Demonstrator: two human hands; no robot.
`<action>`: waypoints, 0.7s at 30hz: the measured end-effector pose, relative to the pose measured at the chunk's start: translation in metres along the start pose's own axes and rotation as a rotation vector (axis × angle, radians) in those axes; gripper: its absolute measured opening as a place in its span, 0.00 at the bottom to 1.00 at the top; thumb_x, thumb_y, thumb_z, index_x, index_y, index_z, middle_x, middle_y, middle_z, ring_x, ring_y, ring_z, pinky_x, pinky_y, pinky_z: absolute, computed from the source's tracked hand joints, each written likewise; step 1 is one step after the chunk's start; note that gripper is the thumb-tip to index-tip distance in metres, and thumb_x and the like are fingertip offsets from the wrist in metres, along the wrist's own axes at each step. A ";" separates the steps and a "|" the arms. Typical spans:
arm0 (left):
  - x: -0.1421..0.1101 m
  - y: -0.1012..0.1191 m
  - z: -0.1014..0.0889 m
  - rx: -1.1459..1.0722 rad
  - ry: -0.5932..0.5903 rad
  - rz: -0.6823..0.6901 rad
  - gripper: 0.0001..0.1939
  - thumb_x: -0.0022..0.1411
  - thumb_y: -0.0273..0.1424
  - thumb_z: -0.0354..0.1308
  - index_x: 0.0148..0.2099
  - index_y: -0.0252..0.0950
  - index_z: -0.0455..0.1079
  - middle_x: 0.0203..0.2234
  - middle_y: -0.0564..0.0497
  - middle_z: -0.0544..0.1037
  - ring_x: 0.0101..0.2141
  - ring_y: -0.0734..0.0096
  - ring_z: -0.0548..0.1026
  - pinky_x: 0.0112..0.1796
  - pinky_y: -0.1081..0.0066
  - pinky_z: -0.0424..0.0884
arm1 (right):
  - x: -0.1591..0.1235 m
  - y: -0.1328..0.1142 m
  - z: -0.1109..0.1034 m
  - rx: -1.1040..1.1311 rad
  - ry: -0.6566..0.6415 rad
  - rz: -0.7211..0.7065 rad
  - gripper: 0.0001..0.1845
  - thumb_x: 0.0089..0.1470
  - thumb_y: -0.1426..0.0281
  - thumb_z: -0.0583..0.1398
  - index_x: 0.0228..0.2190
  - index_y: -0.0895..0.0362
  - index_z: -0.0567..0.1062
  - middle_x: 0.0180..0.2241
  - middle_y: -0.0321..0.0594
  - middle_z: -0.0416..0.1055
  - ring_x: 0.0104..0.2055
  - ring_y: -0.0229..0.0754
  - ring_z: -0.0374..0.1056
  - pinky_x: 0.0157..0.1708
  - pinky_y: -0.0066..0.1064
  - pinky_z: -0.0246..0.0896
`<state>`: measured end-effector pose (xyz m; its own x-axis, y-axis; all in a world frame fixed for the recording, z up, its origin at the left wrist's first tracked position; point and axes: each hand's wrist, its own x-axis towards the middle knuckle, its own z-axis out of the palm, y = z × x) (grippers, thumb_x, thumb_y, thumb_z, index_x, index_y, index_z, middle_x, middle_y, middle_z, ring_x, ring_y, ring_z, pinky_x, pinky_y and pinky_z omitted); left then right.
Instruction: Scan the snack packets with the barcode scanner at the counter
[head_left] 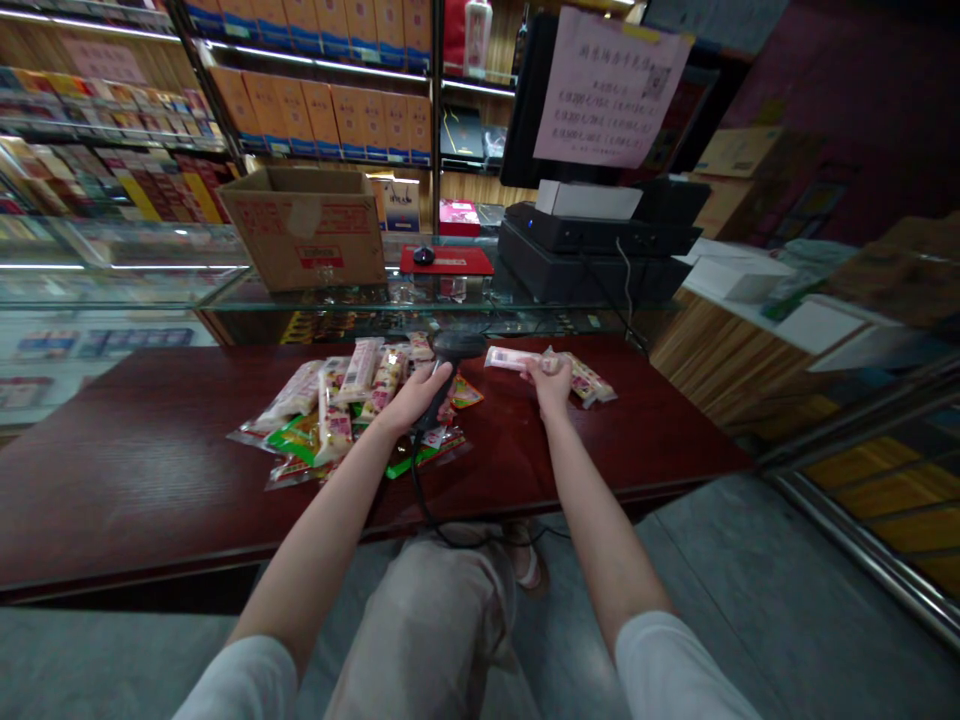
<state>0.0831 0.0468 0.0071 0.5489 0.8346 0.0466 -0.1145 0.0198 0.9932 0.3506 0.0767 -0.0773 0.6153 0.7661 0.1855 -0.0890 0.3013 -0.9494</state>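
Note:
My left hand (421,396) is wrapped round the grip of a black barcode scanner (457,345), whose head points right. A cable runs from the scanner's grip down over the table edge. In my right hand (551,385) is a snack packet (512,359), pale with a pink tint, held in front of the scanner head. Just beyond that hand lies another packaged snack bar (591,380), partly covered by my fingers. To the left of the scanner is a pile of clear-wrapped snack bars (334,410) and green-edged packets (296,437), some hidden behind my left hand.
The dark red wooden table (150,450) meets a glass counter behind it. On the counter stand an open cardboard box (307,235), a mouse (424,256) on a red mat, and a black cash register (592,260) below a monitor with a pink paper sign (607,90).

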 end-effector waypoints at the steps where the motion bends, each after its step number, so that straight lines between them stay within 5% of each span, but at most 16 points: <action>1: -0.002 0.003 0.000 0.026 0.028 0.013 0.27 0.56 0.57 0.61 0.32 0.38 0.60 0.16 0.57 0.66 0.14 0.78 0.63 0.16 0.75 0.59 | -0.002 -0.005 -0.002 -0.046 0.025 -0.041 0.31 0.39 0.62 0.70 0.41 0.51 0.59 0.38 0.34 0.68 0.34 0.38 0.70 0.32 0.32 0.76; 6: -0.019 0.035 -0.024 0.233 0.228 0.092 0.19 0.55 0.46 0.64 0.36 0.37 0.64 0.20 0.57 0.69 0.18 0.76 0.67 0.19 0.75 0.65 | 0.005 -0.044 -0.033 -0.651 0.227 -0.237 0.32 0.46 0.61 0.67 0.49 0.54 0.61 0.43 0.47 0.72 0.44 0.51 0.72 0.46 0.45 0.68; 10: -0.023 0.059 -0.068 0.337 0.482 0.153 0.14 0.52 0.40 0.63 0.34 0.35 0.67 0.21 0.54 0.72 0.20 0.76 0.67 0.20 0.77 0.65 | 0.021 -0.064 -0.060 -1.111 0.293 -0.106 0.28 0.50 0.57 0.64 0.48 0.57 0.66 0.46 0.58 0.73 0.52 0.64 0.68 0.54 0.59 0.57; 14: -0.014 0.053 -0.104 0.216 0.594 0.057 0.12 0.50 0.37 0.62 0.32 0.35 0.68 0.20 0.54 0.72 0.19 0.76 0.66 0.19 0.77 0.63 | 0.026 -0.062 -0.069 -1.215 0.407 -0.094 0.37 0.48 0.59 0.65 0.55 0.63 0.64 0.58 0.70 0.62 0.61 0.70 0.60 0.58 0.64 0.49; 18: -0.007 0.035 -0.111 0.090 0.604 -0.032 0.11 0.51 0.38 0.61 0.31 0.36 0.67 0.20 0.54 0.71 0.18 0.75 0.67 0.19 0.75 0.64 | 0.016 -0.058 -0.052 -1.163 0.378 -0.341 0.39 0.51 0.65 0.63 0.61 0.64 0.58 0.63 0.67 0.56 0.66 0.66 0.53 0.64 0.64 0.39; 21: -0.004 0.028 -0.103 0.158 0.489 -0.054 0.12 0.51 0.39 0.62 0.33 0.37 0.69 0.22 0.53 0.73 0.20 0.73 0.69 0.20 0.75 0.66 | 0.000 -0.050 -0.007 -1.022 0.063 -0.418 0.27 0.55 0.67 0.60 0.56 0.61 0.65 0.56 0.59 0.66 0.60 0.57 0.61 0.61 0.53 0.51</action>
<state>-0.0074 0.1009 0.0237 0.0945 0.9953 -0.0230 0.0510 0.0183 0.9985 0.3602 0.0576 -0.0320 0.4872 0.6746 0.5546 0.8061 -0.1033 -0.5826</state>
